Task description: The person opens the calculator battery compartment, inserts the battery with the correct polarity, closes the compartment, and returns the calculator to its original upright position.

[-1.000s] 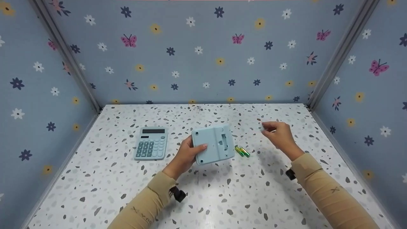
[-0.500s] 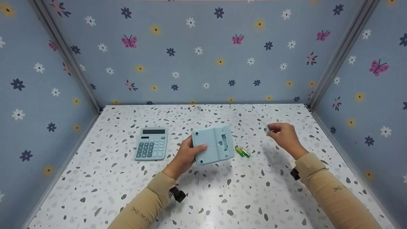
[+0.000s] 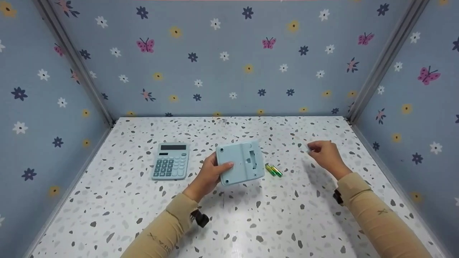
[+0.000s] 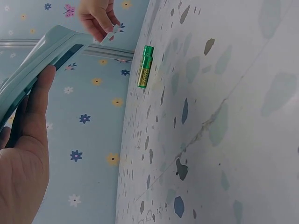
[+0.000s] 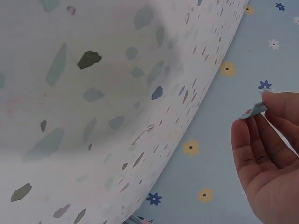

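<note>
My left hand (image 3: pixel 209 175) grips a light blue calculator (image 3: pixel 236 168) by its left edge, back face up and thumb on top, above the table. An uncovered battery slot shows near its right end. Two green-and-gold batteries (image 3: pixel 274 170) lie side by side on the table just right of it, and the left wrist view shows them too (image 4: pixel 145 66). Farther right, my right hand (image 3: pixel 328 157) pinches a small light blue piece, probably the battery cover (image 5: pixel 254 110), between thumb and fingers in the right wrist view.
A second light blue calculator (image 3: pixel 170 161) lies face up on the speckled table (image 3: pixel 251 222), left of my left hand. Flowered panels (image 3: pixel 229 53) stand behind the table and along both sides.
My right hand has moved to the right, away from the held calculator, with the small piece in its fingers. My left hand and the calculator in it have stayed in place.
</note>
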### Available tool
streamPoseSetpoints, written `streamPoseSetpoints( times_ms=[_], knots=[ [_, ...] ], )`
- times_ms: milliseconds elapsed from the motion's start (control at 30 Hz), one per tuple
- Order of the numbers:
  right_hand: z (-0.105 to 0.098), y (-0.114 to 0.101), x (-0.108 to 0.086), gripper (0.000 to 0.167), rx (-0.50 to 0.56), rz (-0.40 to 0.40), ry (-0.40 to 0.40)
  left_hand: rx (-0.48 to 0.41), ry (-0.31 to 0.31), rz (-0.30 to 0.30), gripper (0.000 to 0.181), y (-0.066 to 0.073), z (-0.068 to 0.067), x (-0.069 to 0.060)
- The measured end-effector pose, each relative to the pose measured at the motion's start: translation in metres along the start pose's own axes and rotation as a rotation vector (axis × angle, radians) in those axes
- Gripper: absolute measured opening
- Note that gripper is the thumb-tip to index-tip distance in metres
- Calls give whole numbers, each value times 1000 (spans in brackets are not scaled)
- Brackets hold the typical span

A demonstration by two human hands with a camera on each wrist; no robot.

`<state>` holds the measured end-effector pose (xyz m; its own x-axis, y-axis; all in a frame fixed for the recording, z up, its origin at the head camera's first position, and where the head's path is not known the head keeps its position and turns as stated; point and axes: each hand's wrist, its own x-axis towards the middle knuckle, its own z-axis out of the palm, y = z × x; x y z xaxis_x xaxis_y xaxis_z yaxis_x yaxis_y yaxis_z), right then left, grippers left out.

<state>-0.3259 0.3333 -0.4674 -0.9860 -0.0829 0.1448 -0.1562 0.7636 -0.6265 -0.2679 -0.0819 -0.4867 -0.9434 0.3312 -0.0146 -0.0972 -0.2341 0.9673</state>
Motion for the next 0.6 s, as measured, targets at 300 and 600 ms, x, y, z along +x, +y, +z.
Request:
streamPoseSetpoints(
  times_ms=[300, 600],
  knots=[
    [2, 19, 2, 34, -27, 30, -58, 10, -17, 11, 63, -1, 0, -2],
    [4, 34, 3, 34, -73, 88, -164, 24, -6, -1, 67, 0, 0, -1]
  ],
)
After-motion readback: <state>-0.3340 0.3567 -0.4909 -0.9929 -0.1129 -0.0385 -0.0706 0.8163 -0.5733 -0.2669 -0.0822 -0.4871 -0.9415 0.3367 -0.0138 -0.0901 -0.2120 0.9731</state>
